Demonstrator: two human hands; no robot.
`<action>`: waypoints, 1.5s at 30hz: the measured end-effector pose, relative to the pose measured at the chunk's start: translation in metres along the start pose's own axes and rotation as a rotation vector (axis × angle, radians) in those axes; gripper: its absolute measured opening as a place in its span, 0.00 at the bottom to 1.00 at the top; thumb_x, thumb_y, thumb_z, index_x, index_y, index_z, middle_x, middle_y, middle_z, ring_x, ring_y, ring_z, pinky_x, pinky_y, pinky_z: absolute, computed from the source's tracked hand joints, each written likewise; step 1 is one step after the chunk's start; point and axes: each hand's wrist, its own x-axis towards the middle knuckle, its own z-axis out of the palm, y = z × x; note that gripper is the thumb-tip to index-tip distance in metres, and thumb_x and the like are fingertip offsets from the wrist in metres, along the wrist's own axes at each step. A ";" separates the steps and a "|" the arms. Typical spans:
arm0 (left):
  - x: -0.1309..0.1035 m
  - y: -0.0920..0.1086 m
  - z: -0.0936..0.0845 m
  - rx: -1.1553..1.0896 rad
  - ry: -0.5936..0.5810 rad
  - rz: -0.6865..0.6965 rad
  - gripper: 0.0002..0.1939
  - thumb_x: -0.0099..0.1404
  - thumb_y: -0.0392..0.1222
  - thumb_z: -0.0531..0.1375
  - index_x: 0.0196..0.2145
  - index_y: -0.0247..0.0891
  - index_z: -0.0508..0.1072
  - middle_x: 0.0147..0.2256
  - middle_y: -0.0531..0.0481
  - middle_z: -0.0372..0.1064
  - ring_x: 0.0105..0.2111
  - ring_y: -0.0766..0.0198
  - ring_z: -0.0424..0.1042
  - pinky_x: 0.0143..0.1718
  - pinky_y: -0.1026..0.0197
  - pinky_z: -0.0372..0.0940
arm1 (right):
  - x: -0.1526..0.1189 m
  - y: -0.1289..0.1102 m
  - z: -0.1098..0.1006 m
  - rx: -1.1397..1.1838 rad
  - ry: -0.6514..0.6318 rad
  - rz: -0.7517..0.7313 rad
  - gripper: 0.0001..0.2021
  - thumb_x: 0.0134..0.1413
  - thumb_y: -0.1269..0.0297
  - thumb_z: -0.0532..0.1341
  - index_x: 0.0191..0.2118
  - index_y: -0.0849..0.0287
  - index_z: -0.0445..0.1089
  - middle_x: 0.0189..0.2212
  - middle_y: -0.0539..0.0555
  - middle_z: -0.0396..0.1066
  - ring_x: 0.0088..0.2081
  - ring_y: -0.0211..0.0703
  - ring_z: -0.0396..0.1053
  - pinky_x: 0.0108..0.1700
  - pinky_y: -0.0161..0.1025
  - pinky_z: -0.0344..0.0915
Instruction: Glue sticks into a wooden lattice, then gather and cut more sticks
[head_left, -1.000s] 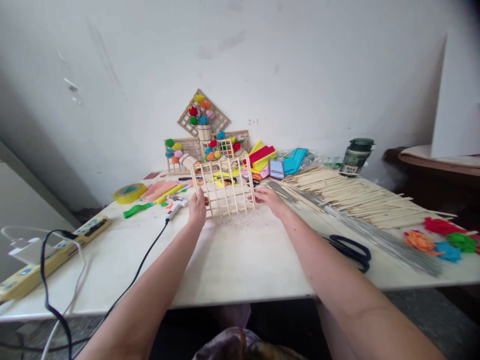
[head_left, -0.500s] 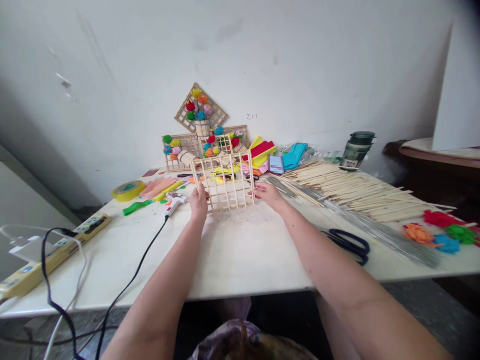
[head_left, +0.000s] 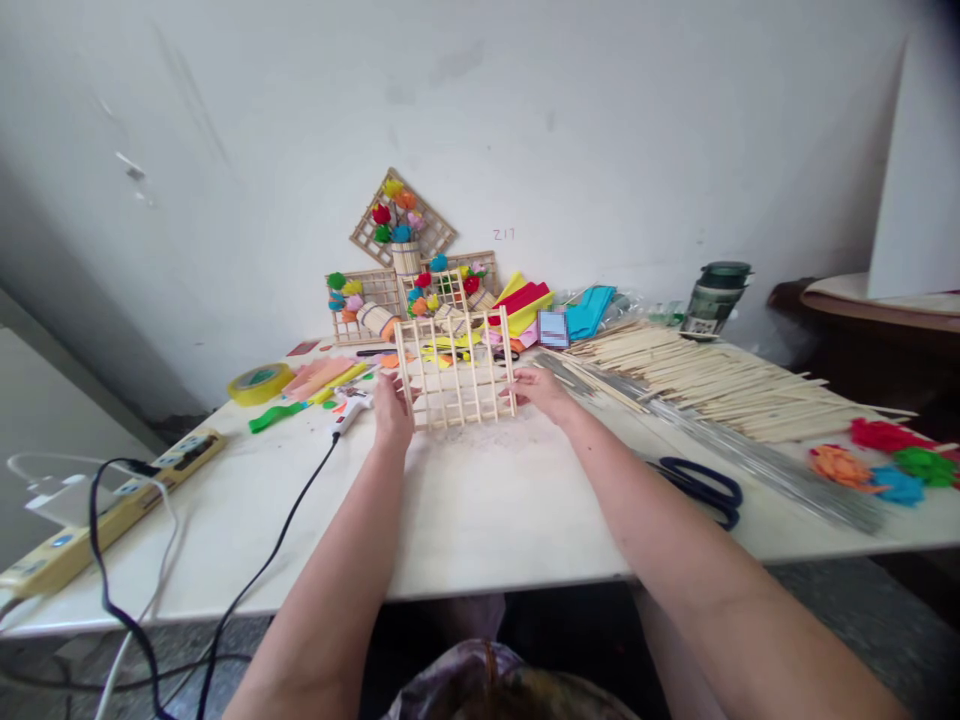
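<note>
A wooden stick lattice [head_left: 459,385] stands upright above the white table [head_left: 480,520], its lower edge at or near the surface. My left hand [head_left: 394,407] grips its left side, fingers closed round the edge stick. At the right side, my right hand [head_left: 537,390] pinches the edge stick between thumb and fingers. Behind the lattice, partly seen through its openings, lie yellow paper pieces [head_left: 450,345] and small black-handled scissors.
Finished lattices with paper flowers [head_left: 403,215] lean on the wall. Left are yellow tape [head_left: 261,383], a glue gun [head_left: 351,412] and a power strip [head_left: 127,510]. Right are wooden sticks [head_left: 705,380], large scissors [head_left: 697,488], a dark jar [head_left: 715,300] and crumpled paper [head_left: 896,483].
The lattice has shifted slightly right and turned to face me more squarely. Both hands still hold its sides.
</note>
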 end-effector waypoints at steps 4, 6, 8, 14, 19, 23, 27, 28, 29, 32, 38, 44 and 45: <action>0.002 0.013 -0.002 -0.227 -0.021 -0.038 0.15 0.60 0.54 0.50 0.32 0.38 0.63 0.27 0.52 0.64 0.23 0.70 0.66 0.30 0.62 0.63 | -0.004 -0.007 -0.007 0.146 -0.036 0.141 0.05 0.45 0.72 0.60 0.33 0.63 0.67 0.25 0.54 0.74 0.22 0.39 0.71 0.25 0.35 0.68; 0.003 0.015 -0.005 -0.215 -0.022 0.022 0.13 0.58 0.50 0.53 0.32 0.38 0.64 0.26 0.53 0.64 0.23 0.71 0.66 0.32 0.63 0.63 | -0.005 -0.008 -0.009 0.199 -0.026 0.168 0.06 0.45 0.73 0.60 0.33 0.64 0.67 0.25 0.55 0.74 0.22 0.40 0.72 0.25 0.35 0.68; 0.002 0.014 -0.010 -0.169 0.014 0.084 0.10 0.55 0.46 0.56 0.31 0.38 0.63 0.22 0.57 0.61 0.21 0.73 0.63 0.35 0.62 0.63 | -0.004 -0.007 -0.010 0.250 -0.005 0.152 0.05 0.45 0.74 0.59 0.32 0.64 0.66 0.24 0.55 0.74 0.22 0.41 0.72 0.26 0.36 0.68; -0.013 0.004 -0.010 -0.004 -0.026 0.002 0.14 0.47 0.35 0.59 0.33 0.38 0.62 0.18 0.64 0.56 0.16 0.76 0.56 0.36 0.59 0.65 | 0.002 -0.003 -0.008 0.385 0.095 0.023 0.05 0.43 0.72 0.61 0.30 0.61 0.65 0.27 0.54 0.74 0.25 0.42 0.72 0.29 0.39 0.69; -0.041 -0.008 0.013 0.064 -0.375 -0.194 0.20 0.43 0.36 0.65 0.36 0.34 0.68 0.28 0.51 0.69 0.25 0.71 0.67 0.36 0.61 0.63 | 0.002 -0.003 0.007 0.463 0.165 -0.056 0.07 0.42 0.70 0.61 0.30 0.59 0.63 0.28 0.53 0.74 0.25 0.41 0.72 0.29 0.39 0.68; -0.054 -0.014 0.026 0.031 -0.490 -0.234 0.20 0.43 0.42 0.67 0.35 0.34 0.71 0.36 0.44 0.71 0.33 0.65 0.71 0.41 0.60 0.61 | 0.001 -0.003 0.024 0.498 0.159 -0.073 0.09 0.40 0.69 0.62 0.31 0.59 0.63 0.29 0.51 0.73 0.24 0.41 0.71 0.29 0.39 0.68; -0.052 -0.020 0.027 0.045 -0.382 -0.118 0.16 0.44 0.47 0.66 0.27 0.33 0.72 0.27 0.49 0.71 0.29 0.67 0.71 0.39 0.61 0.62 | 0.002 0.002 0.037 0.499 0.123 -0.070 0.11 0.39 0.66 0.63 0.31 0.59 0.63 0.30 0.52 0.73 0.24 0.41 0.71 0.29 0.39 0.68; -0.051 -0.021 0.027 0.051 -0.346 -0.095 0.16 0.44 0.48 0.66 0.25 0.33 0.71 0.24 0.50 0.70 0.27 0.68 0.70 0.38 0.61 0.62 | 0.002 0.004 0.040 0.497 0.110 -0.069 0.11 0.38 0.66 0.63 0.32 0.59 0.63 0.30 0.51 0.73 0.24 0.41 0.72 0.28 0.39 0.68; -0.050 -0.021 0.026 0.054 -0.313 -0.079 0.16 0.43 0.49 0.66 0.23 0.33 0.70 0.22 0.51 0.69 0.25 0.69 0.69 0.37 0.61 0.63 | 0.003 0.006 0.042 0.492 0.097 -0.070 0.12 0.38 0.65 0.63 0.32 0.59 0.63 0.30 0.51 0.73 0.24 0.41 0.72 0.28 0.39 0.68; -0.049 -0.020 0.026 0.059 -0.245 -0.079 0.18 0.40 0.49 0.67 0.20 0.33 0.67 0.20 0.52 0.68 0.23 0.69 0.69 0.35 0.61 0.64 | 0.003 0.009 0.045 0.468 0.083 -0.075 0.14 0.37 0.64 0.64 0.33 0.59 0.62 0.32 0.52 0.73 0.25 0.41 0.72 0.28 0.39 0.68; -0.052 -0.013 0.028 0.021 -0.182 -0.085 0.21 0.43 0.54 0.64 0.26 0.33 0.66 0.22 0.53 0.67 0.22 0.68 0.69 0.33 0.61 0.65 | 0.002 0.011 0.046 0.448 0.086 -0.083 0.15 0.37 0.63 0.64 0.34 0.58 0.63 0.33 0.52 0.73 0.26 0.42 0.72 0.28 0.39 0.68; -0.045 -0.014 0.025 0.038 -0.087 -0.055 0.22 0.47 0.58 0.61 0.26 0.34 0.65 0.18 0.57 0.62 0.19 0.71 0.67 0.30 0.62 0.66 | 0.002 0.014 0.047 0.392 0.052 -0.094 0.14 0.39 0.61 0.64 0.33 0.58 0.63 0.33 0.52 0.73 0.26 0.41 0.72 0.28 0.38 0.68; -0.044 -0.015 0.024 0.038 -0.083 -0.052 0.22 0.47 0.58 0.61 0.27 0.34 0.66 0.18 0.58 0.62 0.19 0.71 0.66 0.30 0.62 0.66 | 0.002 0.014 0.047 0.386 0.049 -0.097 0.14 0.39 0.60 0.64 0.33 0.58 0.63 0.33 0.52 0.73 0.26 0.41 0.72 0.28 0.38 0.68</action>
